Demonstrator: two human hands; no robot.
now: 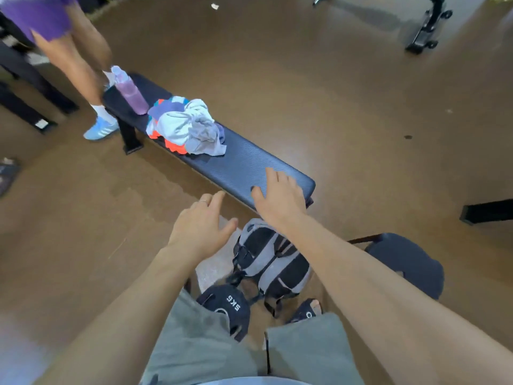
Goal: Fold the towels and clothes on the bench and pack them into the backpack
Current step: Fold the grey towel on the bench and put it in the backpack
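A crumpled heap of towels and clothes (186, 126), light grey on top with orange and blue beneath, lies on the middle of a dark padded bench (244, 165). A grey and black backpack (270, 259) lies on the floor at the bench's near end, between my arms. My right hand (277, 195) reaches out with straight fingers over the bench's near end, holding nothing. My left hand (201, 223) hovers open above the floor just left of the backpack, a ring on one finger.
A purple water bottle (130, 91) stands on the bench's far end. Another person's legs (83, 65) stand beside it. A 5 kg weight plate (226, 308) lies by my knees. A round black stool (408, 262) is at my right, gym equipment (429, 26) far right.
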